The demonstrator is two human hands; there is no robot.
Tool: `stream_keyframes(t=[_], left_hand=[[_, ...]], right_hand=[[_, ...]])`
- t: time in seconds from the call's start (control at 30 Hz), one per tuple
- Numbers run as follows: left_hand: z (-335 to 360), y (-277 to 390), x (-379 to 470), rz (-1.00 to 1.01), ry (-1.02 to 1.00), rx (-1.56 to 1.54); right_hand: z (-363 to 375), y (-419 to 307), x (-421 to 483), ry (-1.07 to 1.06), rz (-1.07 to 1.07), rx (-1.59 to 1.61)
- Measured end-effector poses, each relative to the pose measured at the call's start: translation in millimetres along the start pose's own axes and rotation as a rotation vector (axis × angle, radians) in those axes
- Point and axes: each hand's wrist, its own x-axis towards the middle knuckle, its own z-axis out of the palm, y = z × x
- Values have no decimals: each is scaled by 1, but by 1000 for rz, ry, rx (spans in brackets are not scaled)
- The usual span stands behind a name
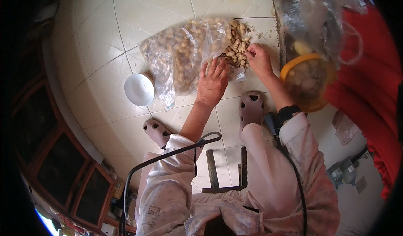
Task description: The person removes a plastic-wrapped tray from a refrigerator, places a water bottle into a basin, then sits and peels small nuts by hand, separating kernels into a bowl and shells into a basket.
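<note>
A large clear plastic bag (185, 50) full of unshelled peanuts lies on its side on the tiled floor, its mouth towards the right. Loose peanuts (236, 44) spill from that mouth. My left hand (214, 80) rests with spread fingers on the bag's lower edge by the opening. At the right side of the spilled peanuts is my right hand (258, 57), thumb and fingertips pinched together at a peanut; whether it is gripped cannot be made out. A white bowl (139, 89) stands on the floor left of the bag, with a tiny speck inside.
An orange-rimmed basket (283, 70) with roundish contents stands right of my right forearm, beside clear plastic bags (324, 19) and red cloth (368, 63). Wooden cabinets (63, 170) line the left. A black cable (167, 154) crosses over my left sleeve.
</note>
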Motion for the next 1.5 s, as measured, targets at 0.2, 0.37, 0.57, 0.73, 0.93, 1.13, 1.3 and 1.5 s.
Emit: stream_keyframes(t=[0.2,0.37,0.57,0.73,0.93,1.13,1.3,1.5], left_hand=[[7,6,-4,-32,30,-53],[10,9,-3,-61,70,-84],[11,10,-2,-82,50,-96],[13,10,-1,-75,79,-89],[13,9,0,-77,74,-91],[13,9,0,-77,47,-95],[13,8,0,-72,30,-102],[12,9,0,-74,32,-111]], right_hand=[[1,10,2,-46,58,42],[-3,5,-9,12,-94,0],[-9,-15,-15,-53,-185,-177],[-16,-25,-13,-150,-246,-285],[-21,-31,-11,-234,-279,-395],[-14,-26,-8,-183,-218,-272],[-12,-15,-5,-146,-187,-177],[-6,-6,-4,-122,-227,-105]])
